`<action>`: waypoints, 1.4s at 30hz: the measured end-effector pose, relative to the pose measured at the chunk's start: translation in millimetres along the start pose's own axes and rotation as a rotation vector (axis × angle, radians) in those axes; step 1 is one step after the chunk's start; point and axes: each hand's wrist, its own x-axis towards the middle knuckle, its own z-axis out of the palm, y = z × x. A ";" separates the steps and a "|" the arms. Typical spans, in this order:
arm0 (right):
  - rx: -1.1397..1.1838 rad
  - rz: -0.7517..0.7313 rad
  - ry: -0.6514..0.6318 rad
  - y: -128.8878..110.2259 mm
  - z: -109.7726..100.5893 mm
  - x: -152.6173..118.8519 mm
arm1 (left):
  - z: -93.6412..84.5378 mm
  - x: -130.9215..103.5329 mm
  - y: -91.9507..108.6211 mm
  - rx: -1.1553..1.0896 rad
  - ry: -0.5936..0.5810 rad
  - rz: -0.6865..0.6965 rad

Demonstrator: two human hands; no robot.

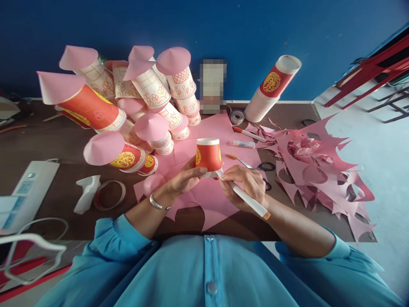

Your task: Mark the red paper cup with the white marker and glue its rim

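A red paper cup (208, 155) with yellow print is held upside down over pink paper (220, 204), its wide rim at the bottom. Fingers of my left hand (187, 179) grip the cup's lower left side. In my right hand (244, 185) is a white marker pen (249, 199) with an orange end, slanting down to the right. Its tip is at the white band near the cup's rim; whether it touches is hard to make out. Just beyond the right hand lie scissors (266, 166) with black handles and a brush-like orange-tipped tool (238, 160).
Stacked cups with pink paper cones (153, 126) crowd the left back. A tall cup stack (263, 100) leans by the blue wall, near a tape roll (237, 117). Cut pink scraps (322, 170) cover the right side. Left lie a power strip (35, 192) and a white ring (110, 195).
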 end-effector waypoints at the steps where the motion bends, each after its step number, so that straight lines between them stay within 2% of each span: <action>1: -0.008 -0.003 0.002 0.0 0.2 0.0 | -1.1 -0.1 -1.2 0.012 -0.004 -0.004; 7: -0.090 -0.006 0.003 -0.7 1.0 0.0 | -4.5 -1.7 -2.9 0.082 -0.026 -0.015; 13: -0.048 -0.014 0.015 0.1 0.7 1.5 | -4.6 -2.1 -2.6 0.050 -0.004 -0.028; 26: -0.071 0.004 -0.006 -0.3 0.9 -0.3 | -0.9 -2.5 0.9 0.037 -0.046 -0.013; 37: -0.092 0.003 -0.017 1.6 1.2 -1.8 | -8.9 -1.7 -6.2 0.076 -0.081 -0.016; 42: -0.095 -0.009 -0.015 1.8 0.4 -0.1 | -7.9 -3.3 -5.0 0.051 -0.053 -0.026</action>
